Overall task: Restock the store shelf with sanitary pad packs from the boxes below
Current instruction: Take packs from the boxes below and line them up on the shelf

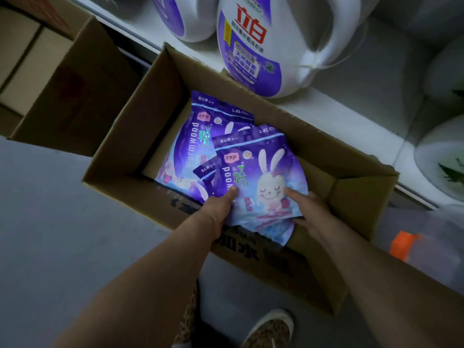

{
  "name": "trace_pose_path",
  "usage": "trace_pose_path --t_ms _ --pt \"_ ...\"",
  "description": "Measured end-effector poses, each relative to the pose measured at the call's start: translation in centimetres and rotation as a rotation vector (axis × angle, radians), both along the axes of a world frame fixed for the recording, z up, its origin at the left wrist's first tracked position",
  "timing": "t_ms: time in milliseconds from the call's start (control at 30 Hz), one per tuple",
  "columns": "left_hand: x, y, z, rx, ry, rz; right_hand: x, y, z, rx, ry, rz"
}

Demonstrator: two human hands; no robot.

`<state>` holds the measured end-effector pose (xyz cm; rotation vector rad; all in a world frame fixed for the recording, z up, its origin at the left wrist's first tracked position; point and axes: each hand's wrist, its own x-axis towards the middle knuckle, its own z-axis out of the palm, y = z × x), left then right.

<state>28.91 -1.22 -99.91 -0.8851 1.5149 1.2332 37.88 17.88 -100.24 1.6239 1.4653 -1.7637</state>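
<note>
Both hands are down in an open cardboard box (140, 116) on the floor, holding the top pad pack (263, 177) by its near edge. It's a shiny purple pack with a sleepy white cartoon rabbit on it, "L-XL" printed along the far strip, and what looks like "poomwood" running sideways, though part of that is covered. There's some Chinese writing in green and pink too, which I can't read cleanly.

The left hand (221, 209) grips the near left corner, thumb on top of the pack and the other fingers curled under it. The right hand (310, 213) has the near right corner, one finger lying flat across the front and the rest tucked beneath. The stack under that pack seems to be held too, but I can't tell how many packs.

Just past the left thumb, a second pack (193, 136) with the same print lies further back in the box, partly under the held one. A small corner of another pack (204, 169) pokes out between them.

Beyond the box's far wall sits a white shelf (351, 91) with a big white detergent jug (261, 46), purple label, red characters "立白" on top. More white jugs either side, blurry. Left of the box is another cardboard box (62, 79), closed. The floor (50, 222) is plain grey, and a patterned shoe (268, 330) shows below the arms. Something orange (401, 244) sits off to the right, too blurred to name.
</note>
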Motion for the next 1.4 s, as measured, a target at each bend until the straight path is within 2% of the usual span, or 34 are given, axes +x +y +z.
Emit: trace_pose_path --t_ms 167,433,800,933,1133,1400 --pt "0.4 0.4 -0.5 -0.006 0.002 0.121 -0.9 0.2 0.9 -0.069 0.11 0.008" --pt "0.2 -0.4 3.4 0.004 0.049 0.183 -0.1 -0.5 6.3 -0.393 0.265 -0.02" --pt "-1.5 -2.3 17.6 0.283 0.124 0.094 0.8 -2.3 19.5 -0.606 0.456 -0.195" --pt "-2.0 -3.8 22.6 0.331 0.137 0.034 0.9 -3.2 25.0 -0.647 0.533 -0.189" --pt "-2.0 -5.1 31.9 0.371 0.119 -0.077 1.3 -3.3 33.7 -0.605 0.52 -0.173" --pt "-1.0 -6.8 43.9 0.182 0.357 -0.06 2.9 -3.8 45.5 -0.39 0.545 -0.145"
